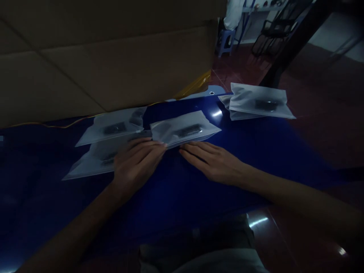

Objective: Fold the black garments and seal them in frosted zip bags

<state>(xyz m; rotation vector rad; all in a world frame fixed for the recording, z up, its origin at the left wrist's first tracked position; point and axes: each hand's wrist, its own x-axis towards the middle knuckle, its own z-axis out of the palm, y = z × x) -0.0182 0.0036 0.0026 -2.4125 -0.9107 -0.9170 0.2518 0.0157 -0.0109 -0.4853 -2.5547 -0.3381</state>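
Several frosted plastic bags, each with a dark item inside, lie on a blue table [256,148]. My left hand [136,163] rests flat, fingers stretched, on the near-left bag [93,161], its fingertips touching the near edge of the middle bag [184,131]. My right hand [212,161] lies open and flat on the table, fingertips at the same bag's near edge. Another bag [113,127] lies behind the left one. A small stack of bags [257,102] sits at the table's far right corner.
A large cardboard box [108,57] with yellow tape stands along the table's far side. Beyond the table's right edge are a red floor, a dark table leg [287,49], a blue stool [226,38] and a dark chair frame.
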